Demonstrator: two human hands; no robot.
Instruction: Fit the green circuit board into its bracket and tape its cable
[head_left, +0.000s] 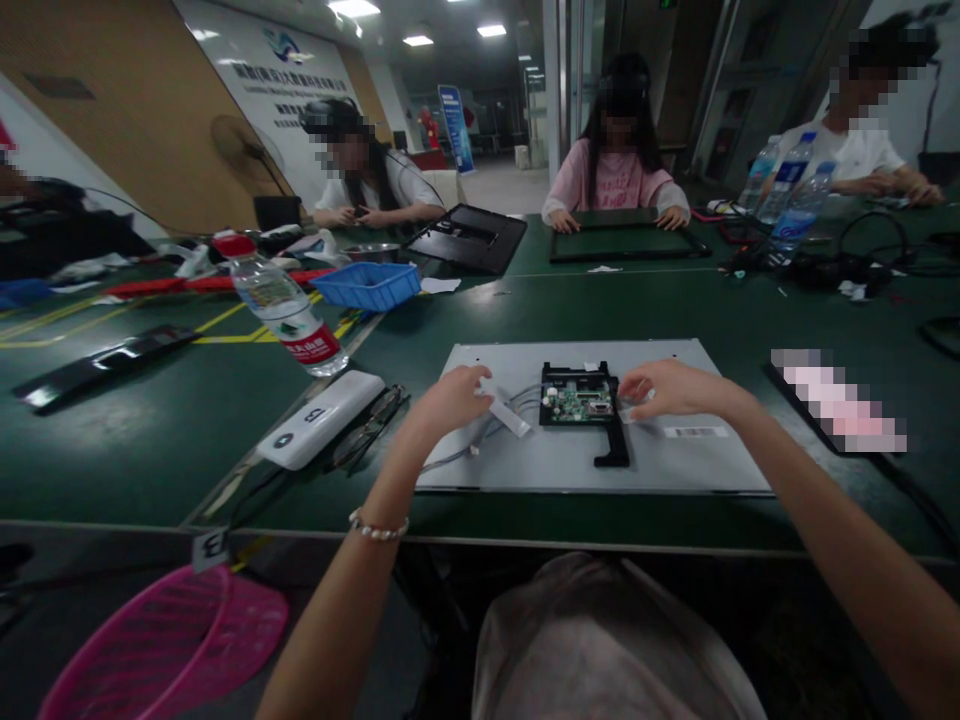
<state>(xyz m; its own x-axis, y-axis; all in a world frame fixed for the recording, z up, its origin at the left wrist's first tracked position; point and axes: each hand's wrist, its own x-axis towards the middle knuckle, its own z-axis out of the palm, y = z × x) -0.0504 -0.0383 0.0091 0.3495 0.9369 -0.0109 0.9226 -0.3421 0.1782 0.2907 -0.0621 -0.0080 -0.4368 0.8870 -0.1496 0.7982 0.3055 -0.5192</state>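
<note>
So the grey panel (675, 472) is flat on the green bench (495, 310) right in front of the person, and on top of it there's a black bracket (616, 445) with a green circuit board (576, 403) sitting in it. Left hand (454, 400) is over the panel's left side, fingers partly curled, right by a white strip (511, 416) and some thin grey cables (487, 432); can't tell if it's actually pinching anything. Right hand (675, 388) is just beside the bracket's right edge, fingers bent and loosely bunched, and whether they've got hold of something is too blurry to say. There's a barcode label (696, 432) on the panel below that hand. Off to the left you've got glasses (369, 428) next to a white power bank (322, 420), with a red-capped bottle (289, 310) standing behind.
</note>
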